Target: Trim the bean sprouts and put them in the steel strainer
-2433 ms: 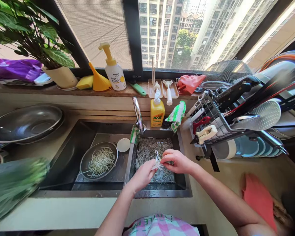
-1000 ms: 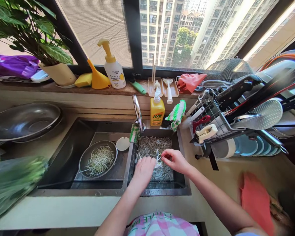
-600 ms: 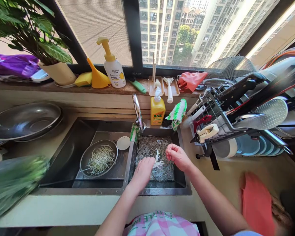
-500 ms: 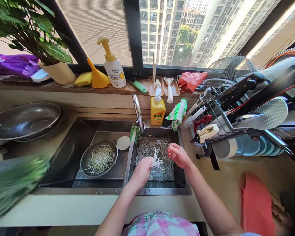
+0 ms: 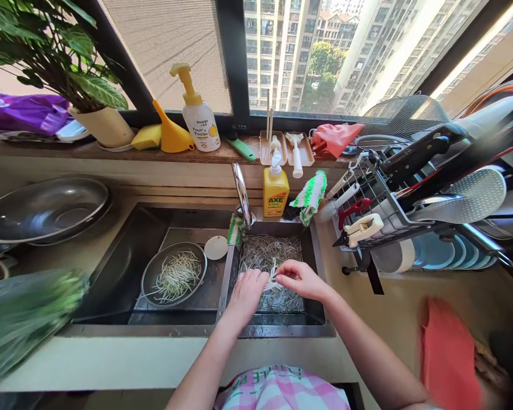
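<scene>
Over the right sink basin point(image 5: 316, 273), my left hand point(image 5: 247, 290) is closed around a small bunch of white bean sprouts point(image 5: 271, 283), whose ends stick out to the right. My right hand point(image 5: 301, 278) has its thumb and fingers pinched together at those ends, touching the bunch; the exact sprout between them is hard to make out. Below both hands, a mass of thin brownish strands and sprouts point(image 5: 276, 247) lies in shallow water. In the left basin, a round metal strainer bowl point(image 5: 146, 280) holds a heap of bean sprouts point(image 5: 179, 275).
A chrome faucet point(image 5: 241, 191) rises between the basins, beside a yellow soap bottle point(image 5: 276, 193). A utensil rack point(image 5: 393, 210) crowds the right side. On the left are a large pan point(image 5: 47, 208) and bagged greens point(image 5: 29, 313). A small white dish point(image 5: 216, 247) sits by the strainer.
My right hand has moved left and slightly down, from apart to touching the sprouts in my left hand. My left hand has barely moved.
</scene>
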Available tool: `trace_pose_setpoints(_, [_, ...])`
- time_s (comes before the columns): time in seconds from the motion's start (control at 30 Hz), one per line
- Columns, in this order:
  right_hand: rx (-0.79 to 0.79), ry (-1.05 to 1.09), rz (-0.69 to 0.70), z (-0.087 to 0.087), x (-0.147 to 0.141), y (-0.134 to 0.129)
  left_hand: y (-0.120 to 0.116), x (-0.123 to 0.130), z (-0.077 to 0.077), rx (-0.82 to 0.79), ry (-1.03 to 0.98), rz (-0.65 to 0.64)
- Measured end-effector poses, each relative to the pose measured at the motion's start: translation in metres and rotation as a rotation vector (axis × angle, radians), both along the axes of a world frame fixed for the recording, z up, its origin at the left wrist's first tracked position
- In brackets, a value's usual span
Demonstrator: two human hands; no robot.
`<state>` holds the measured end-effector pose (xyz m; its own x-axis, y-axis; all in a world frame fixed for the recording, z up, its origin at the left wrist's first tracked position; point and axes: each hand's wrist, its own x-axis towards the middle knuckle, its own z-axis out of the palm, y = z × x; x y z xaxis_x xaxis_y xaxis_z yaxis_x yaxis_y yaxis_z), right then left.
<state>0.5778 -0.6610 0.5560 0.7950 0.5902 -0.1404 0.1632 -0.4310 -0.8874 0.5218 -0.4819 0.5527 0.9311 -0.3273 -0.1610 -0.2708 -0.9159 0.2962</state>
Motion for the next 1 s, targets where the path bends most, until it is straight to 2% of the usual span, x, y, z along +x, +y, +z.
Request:
trace_pose_setpoints(0.07, [-0.024, -0.07, 0.039, 0.01, -0.001, 0.002, -0.002, 0.0, -0.001, 0.025, -0.027, -0.019])
trace_pose_setpoints(0.13, [-0.054, -0.106, 0.032, 0.01, -0.003, 0.005, -0.004, -0.001, -0.001, 0.051, -0.045, -0.032])
trace_pose_setpoints(0.3, [-0.128, -0.095, -0.071, -0.005, -0.009, 0.015, -0.008, -0.003, 0.001, 0.082, -0.055, -0.018])
trace_pose_setpoints(0.43, [-0.173, -0.223, -0.221, -0.013, -0.016, 0.023, -0.011, -0.004, 0.001, 0.083, -0.047, 0.015])
trace_pose_setpoints(0.53, [-0.108, -0.258, -0.355, -0.011, -0.019, 0.024, -0.011, -0.004, 0.0, 0.073, -0.033, 0.034])
trace_pose_setpoints(0.6, [-0.013, -0.281, -0.376, -0.005, -0.017, 0.02, -0.01, -0.003, 0.001, 0.066, -0.023, 0.03])
trace_pose_setpoints(0.63, [0.031, -0.312, -0.338, -0.001, -0.016, 0.016, -0.009, -0.003, 0.002, 0.065, -0.017, 0.025])
trace_pose_setpoints(0.7, [0.076, -0.4, -0.163, 0.007, -0.012, 0.01, -0.009, -0.002, 0.003, 0.064, -0.01, 0.017])
trace_pose_setpoints(0.77, [0.041, -0.479, 0.055, 0.013, -0.008, 0.004, -0.009, -0.002, 0.004, 0.064, -0.005, 0.012])
trace_pose_setpoints(0.83, [-0.027, -0.531, 0.19, 0.018, -0.005, 0.002, -0.009, -0.002, 0.004, 0.059, 0.001, 0.003])
trace_pose_setpoints(1.0, [-0.116, -0.528, 0.254, 0.018, -0.005, 0.005, -0.009, -0.003, 0.001, 0.01, 0.019, -0.011])
